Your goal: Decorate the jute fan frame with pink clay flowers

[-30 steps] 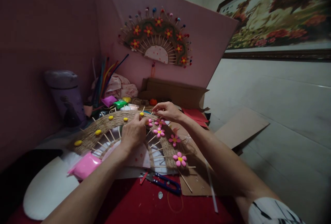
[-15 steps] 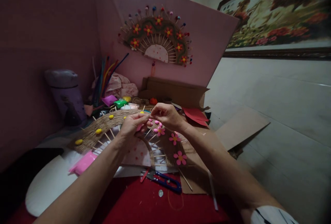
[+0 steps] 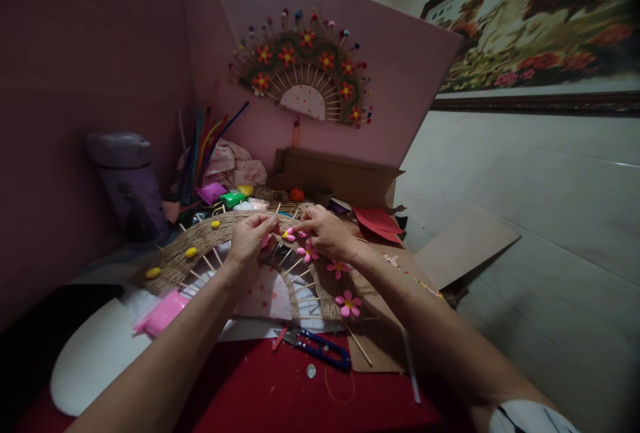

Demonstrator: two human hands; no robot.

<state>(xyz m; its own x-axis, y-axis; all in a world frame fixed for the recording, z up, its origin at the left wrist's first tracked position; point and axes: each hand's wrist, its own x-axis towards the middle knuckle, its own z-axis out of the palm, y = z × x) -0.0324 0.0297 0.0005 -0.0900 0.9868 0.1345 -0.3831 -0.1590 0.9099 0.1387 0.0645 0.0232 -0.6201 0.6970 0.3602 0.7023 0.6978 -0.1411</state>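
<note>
A fan-shaped piece wound with jute twine point(image 3: 227, 225) over thin sticks lies in front of me. Yellow clay discs point(image 3: 191, 252) dot its left side, and pink clay flowers point(image 3: 348, 304) with yellow centres sit along its right side. My left hand point(image 3: 250, 241) is closed in a pinch above the middle of the fan, with a bit of pink clay point(image 3: 266, 240) showing under its fingers. Beside it, my right hand point(image 3: 325, 232) stretches its index finger to a partly petalled flower point(image 3: 288, 234), touching near its petals. Its other fingers are curled and partly hidden.
Blue thread snips point(image 3: 320, 348) lie on the red cloth point(image 3: 260, 386) near the front. A pink clay packet point(image 3: 163, 313) rests at the left, by a purple bottle point(image 3: 125, 186). Cardboard point(image 3: 385, 343) lies under the fan's right side. A finished fan point(image 3: 300, 66) hangs behind.
My hands were together, fingertips meeting above the fan. Now they are apart, and my right hand has come down with its index finger at the flower. My left hand stays pinched, slightly left.
</note>
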